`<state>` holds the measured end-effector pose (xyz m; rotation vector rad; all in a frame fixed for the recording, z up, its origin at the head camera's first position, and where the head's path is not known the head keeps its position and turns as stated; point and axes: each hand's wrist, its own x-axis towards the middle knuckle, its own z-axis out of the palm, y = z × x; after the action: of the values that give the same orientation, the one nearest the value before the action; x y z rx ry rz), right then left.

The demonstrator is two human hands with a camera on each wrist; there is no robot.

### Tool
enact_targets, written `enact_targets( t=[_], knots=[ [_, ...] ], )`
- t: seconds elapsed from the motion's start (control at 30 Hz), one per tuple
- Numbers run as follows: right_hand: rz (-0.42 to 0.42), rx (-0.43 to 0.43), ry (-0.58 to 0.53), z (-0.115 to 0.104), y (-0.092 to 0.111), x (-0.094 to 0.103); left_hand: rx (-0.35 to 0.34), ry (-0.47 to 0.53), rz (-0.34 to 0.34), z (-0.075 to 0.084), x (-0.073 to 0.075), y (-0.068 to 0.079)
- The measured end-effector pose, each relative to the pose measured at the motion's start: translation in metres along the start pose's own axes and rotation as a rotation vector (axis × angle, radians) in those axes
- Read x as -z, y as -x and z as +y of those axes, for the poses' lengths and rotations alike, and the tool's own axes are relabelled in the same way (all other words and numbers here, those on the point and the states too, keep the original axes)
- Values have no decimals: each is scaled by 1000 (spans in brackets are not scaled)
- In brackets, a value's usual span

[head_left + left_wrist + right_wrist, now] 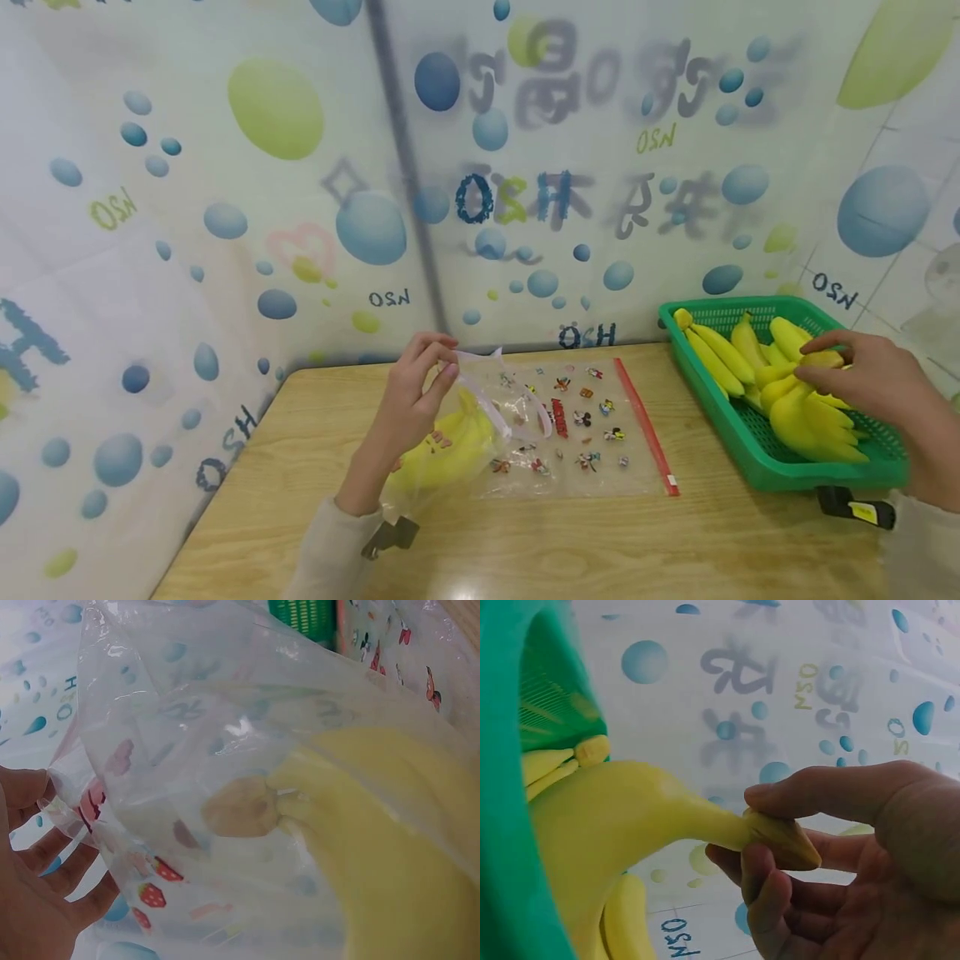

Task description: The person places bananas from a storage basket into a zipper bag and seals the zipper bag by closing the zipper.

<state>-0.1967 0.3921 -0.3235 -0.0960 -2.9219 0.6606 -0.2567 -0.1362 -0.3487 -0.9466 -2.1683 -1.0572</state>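
My left hand (pixel 416 387) pinches the rim of a clear plastic bag (pixel 187 742) between thumb and fingers, its pale zip edge gaping. Inside that bag lies a bunch of yellow bananas (pixel 442 454), its brown stem end (pixel 240 808) toward the opening. My right hand (pixel 870 379) grips the stem (pixel 784 840) of another bunch of bananas (pixel 813 421), thumb on one side and fingers on the other. This bunch is still within the green basket (pixel 780 477), where more bananas (pixel 712 354) lie at the back.
A second clear zip bag (pixel 585 425) with cartoon prints and a red slider edge lies flat on the wooden table (pixel 525 542), between the first bag and the basket. Behind the table hangs a white curtain (pixel 495 283) with printed dots.
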Motion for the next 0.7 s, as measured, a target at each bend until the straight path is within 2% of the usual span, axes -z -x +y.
enact_targets(
  t=[0.27,0.57,0.63,0.7],
  knots=[
    [-145,30,31,4,-11,-10,2,1,-2,0,-1,1],
    [-347,38,-130,7,-13,-19,16,-1,-15,1,0,-1],
    [-346,22,-124,6,-13,-18,19,-1,-15,1,0,-1],
    [-289,-7,-83,6,-12,-15,20,0,-15,1,0,-1]
  ],
)
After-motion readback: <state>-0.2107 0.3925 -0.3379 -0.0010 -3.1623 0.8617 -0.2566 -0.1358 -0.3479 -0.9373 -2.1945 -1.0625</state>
